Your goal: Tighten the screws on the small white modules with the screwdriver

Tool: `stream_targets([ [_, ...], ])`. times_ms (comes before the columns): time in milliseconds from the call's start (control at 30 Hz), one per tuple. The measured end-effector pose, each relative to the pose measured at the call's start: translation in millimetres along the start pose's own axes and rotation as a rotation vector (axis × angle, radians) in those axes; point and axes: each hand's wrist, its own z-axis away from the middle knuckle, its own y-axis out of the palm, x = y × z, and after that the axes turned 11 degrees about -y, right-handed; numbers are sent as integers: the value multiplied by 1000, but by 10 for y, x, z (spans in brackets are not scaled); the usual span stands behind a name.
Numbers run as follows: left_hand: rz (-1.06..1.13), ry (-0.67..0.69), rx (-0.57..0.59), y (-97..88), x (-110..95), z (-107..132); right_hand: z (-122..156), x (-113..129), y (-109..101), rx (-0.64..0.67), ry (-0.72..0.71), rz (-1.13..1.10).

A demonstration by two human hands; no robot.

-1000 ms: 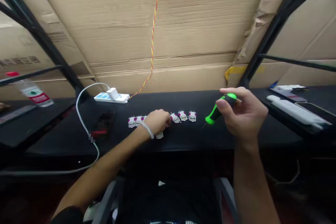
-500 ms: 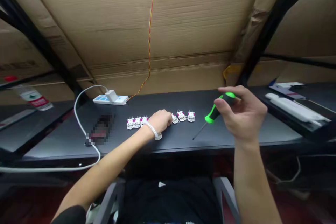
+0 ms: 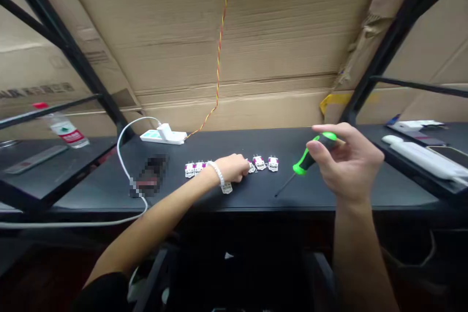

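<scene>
Over the black counter (image 3: 318,195), the right hand (image 3: 351,163) grasps a green-and-black screwdriver (image 3: 307,160); farther left, among small white-and-purple parts (image 3: 259,162), the left hand's (image 3: 232,168) grip is too hidden to tell.

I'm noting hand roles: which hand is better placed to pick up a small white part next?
Likely the left hand: it is down among the small white parts, whereas the right hand is off to their right, holding a screwdriver.

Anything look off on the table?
One white piece sits out of line, nearer the table's front edge than the row of similar pieces, partly hidden by the left hand. No spill shows; pieces too small to judge damage.
</scene>
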Motion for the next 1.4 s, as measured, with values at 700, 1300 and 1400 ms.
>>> stream_targets([
  [700, 683, 141, -160, 110, 461, 893, 23, 22, 25, 25, -32, -66],
  [1300, 754, 30, -148, 379, 505, 789, 37, 58, 53, 79, -36, -81],
  [1400, 744, 27, -140, 372, 483, 784, 41, 60, 55, 81, -31, -88],
])
